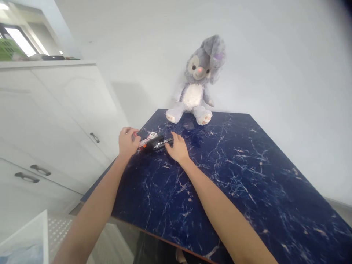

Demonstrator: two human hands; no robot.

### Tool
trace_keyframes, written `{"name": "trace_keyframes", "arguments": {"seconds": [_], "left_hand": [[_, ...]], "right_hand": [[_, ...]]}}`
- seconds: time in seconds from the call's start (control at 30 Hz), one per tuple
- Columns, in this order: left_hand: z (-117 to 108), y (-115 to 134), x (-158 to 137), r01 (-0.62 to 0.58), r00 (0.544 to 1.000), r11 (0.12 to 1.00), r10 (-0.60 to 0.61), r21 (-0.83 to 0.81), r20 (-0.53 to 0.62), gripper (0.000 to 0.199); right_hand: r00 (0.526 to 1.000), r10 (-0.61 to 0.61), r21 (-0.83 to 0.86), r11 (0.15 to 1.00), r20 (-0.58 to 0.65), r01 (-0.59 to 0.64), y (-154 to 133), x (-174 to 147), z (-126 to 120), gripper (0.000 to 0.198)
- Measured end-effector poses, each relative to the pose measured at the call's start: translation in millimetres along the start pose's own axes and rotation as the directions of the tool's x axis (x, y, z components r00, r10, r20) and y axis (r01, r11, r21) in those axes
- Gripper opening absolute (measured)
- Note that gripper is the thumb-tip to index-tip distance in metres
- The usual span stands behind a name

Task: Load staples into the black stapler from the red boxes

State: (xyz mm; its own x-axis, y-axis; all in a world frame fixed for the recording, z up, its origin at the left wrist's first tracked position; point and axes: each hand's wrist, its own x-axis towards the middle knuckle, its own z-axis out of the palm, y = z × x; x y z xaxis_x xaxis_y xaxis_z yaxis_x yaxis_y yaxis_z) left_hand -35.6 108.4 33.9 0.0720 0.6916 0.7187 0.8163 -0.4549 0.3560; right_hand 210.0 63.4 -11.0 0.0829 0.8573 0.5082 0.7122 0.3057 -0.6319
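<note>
- Black object (157, 141): on the table (220, 165), by its left edge near the far-left corner, between the separated hands.
- Right hand (177, 147) is nearer, fingers around one end; left hand (128, 142) curls at a red-and-white packet (152, 136); grips unclear.
- Long axis: hand to hand, right end slanting farward.

Looks like a home. From where I stand: white panelled cupboards (57, 106) with dark curved handles (94, 138), green basket (9, 50) up top; grey plush toy (193, 96) seated on blue marbled surface (220, 165), plain pale wall (137, 44) behind.
</note>
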Motion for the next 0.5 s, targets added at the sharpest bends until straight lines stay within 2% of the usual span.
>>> {"name": "trace_keyframes", "arguments": {"seconds": [0.03,0.1,0.17,0.2,0.27,0.4,0.5], "left_hand": [[1,-10,1,0.026,0.999,0.997,-0.029,0.076,0.035,0.022],[7,-23,-2,0.06,0.978,0.983,-0.093,0.173,0.188,0.019],[16,-28,-7,0.07,0.937,0.972,-0.141,0.223,0.319,0.027],[20,-27,-10,0.07,0.928,0.971,-0.148,0.229,0.343,0.032],[28,-24,-13,0.041,0.941,0.976,-0.11,0.214,0.32,0.039],[38,-20,-12,-0.067,0.981,0.991,0.044,0.117,0.187,0.04],[43,-18,-11,-0.06,0.993,0.998,0.061,-0.019,0.1,0.044]], "right_hand": [[1.0,0.009,-0.058,0.998,0.022,-0.008,1,-1,3,0.062],[0.997,0.022,-0.137,0.991,0.07,-0.013,2,-2,7,0.065],[0.994,0.026,-0.179,0.984,0.102,-0.008,2,-4,8,0.066],[0.993,0.027,-0.187,0.982,0.112,-0.006,2,-4,7,0.066],[0.991,0.041,-0.173,0.985,0.126,-0.019,2,-5,5,0.066],[0.988,0.084,-0.083,0.994,0.131,-0.074,3,-1,2,0.067],[0.986,0.127,-0.008,0.992,0.105,-0.127,5,4,1,0.071]]}}
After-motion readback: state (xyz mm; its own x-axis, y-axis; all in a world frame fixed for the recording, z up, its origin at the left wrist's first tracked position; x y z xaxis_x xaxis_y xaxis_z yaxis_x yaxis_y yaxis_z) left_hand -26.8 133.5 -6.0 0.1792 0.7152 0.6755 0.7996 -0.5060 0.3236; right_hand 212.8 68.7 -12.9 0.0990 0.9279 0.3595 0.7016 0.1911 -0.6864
